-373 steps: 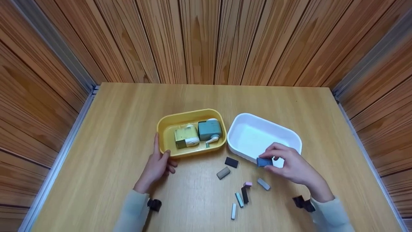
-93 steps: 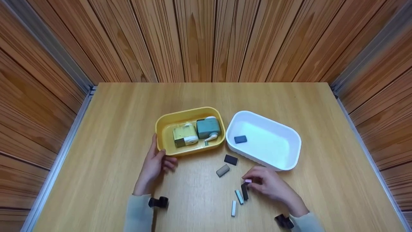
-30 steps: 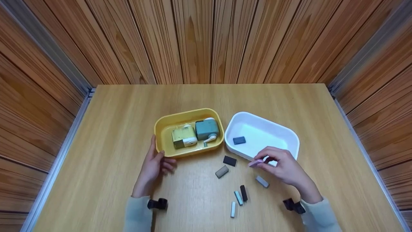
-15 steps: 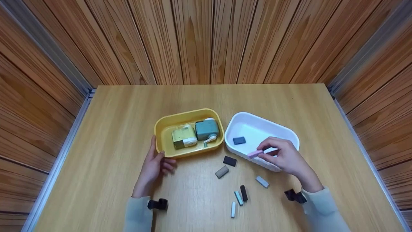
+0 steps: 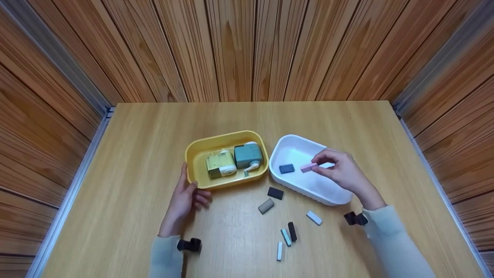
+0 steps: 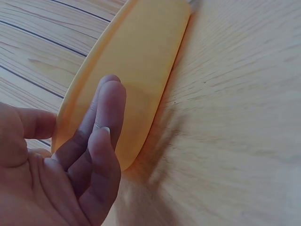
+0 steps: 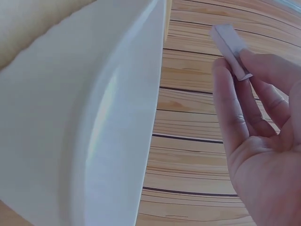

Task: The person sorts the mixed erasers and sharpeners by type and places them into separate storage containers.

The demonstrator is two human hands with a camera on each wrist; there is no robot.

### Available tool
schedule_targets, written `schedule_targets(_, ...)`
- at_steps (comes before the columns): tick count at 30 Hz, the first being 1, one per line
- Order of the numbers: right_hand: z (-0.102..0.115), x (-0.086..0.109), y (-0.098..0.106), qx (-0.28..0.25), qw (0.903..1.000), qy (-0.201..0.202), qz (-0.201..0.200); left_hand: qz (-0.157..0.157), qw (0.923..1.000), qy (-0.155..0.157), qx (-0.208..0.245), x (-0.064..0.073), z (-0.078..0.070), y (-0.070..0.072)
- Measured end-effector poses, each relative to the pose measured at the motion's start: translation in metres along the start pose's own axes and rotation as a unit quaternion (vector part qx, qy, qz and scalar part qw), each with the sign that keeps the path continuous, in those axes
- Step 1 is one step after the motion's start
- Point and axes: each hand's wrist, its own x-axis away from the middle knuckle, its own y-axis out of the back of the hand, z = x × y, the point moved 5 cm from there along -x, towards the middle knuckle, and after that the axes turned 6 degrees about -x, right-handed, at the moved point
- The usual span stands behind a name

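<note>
Pinched between thumb and fingertips of my right hand [image 5: 339, 169] is a small pink eraser [image 5: 308, 167], a rectangular stick held over the white tray [image 5: 278, 150]. In the right wrist view the pink eraser [image 7: 230, 49] points up from the fingertips, beside the white tray's wall [image 7: 122, 127]. A dark blue eraser [image 5: 286, 168] lies inside that tray, at its left. My left hand [image 5: 184, 197] rests at the near-left corner of the yellow tray [image 5: 197, 148], index finger straight along its side, thumb at the rim. Its other fingers [image 6: 110, 103] lie loosely by the outer wall.
The yellow tray holds a yellow crank sharpener [image 5: 220, 164] and a teal one [image 5: 248, 155]. On the table in front lie a black block [image 5: 275, 193], a grey-brown block [image 5: 266, 206], a pale grey block [image 5: 314, 217], a dark stick [image 5: 292, 231] and two light blue sticks [image 5: 286, 237].
A dark blue eraser went from my right hand into the white tray. The hand then picked the pink eraser off the table and carried it over that tray. My left hand stays at the yellow tray.
</note>
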Motion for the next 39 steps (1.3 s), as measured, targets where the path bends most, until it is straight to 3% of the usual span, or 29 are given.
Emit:
schedule_targets(6,-0.024,-0.019,0.004,-0.003,0.9998,-0.02,0.005,0.001,1.0,-0.001,0.003,-0.001,0.001,0.0)
schedule_targets(17,-0.027,-0.043,0.002,0.014,0.9996,-0.016,0.017,-0.003,0.9999,0.007,0.009,0.0,0.002,-0.001)
schedule_targets(32,-0.041,-0.075,-0.003,-0.003,0.997,-0.072,0.03,-0.002,1.0,0.008,0.005,-0.001,0.003,0.0)
schedule_targets(39,-0.053,-0.086,-0.01,-0.019,0.9958,-0.086,0.025,0.001,0.9999,-0.009,0.012,-0.001,0.002,-0.001)
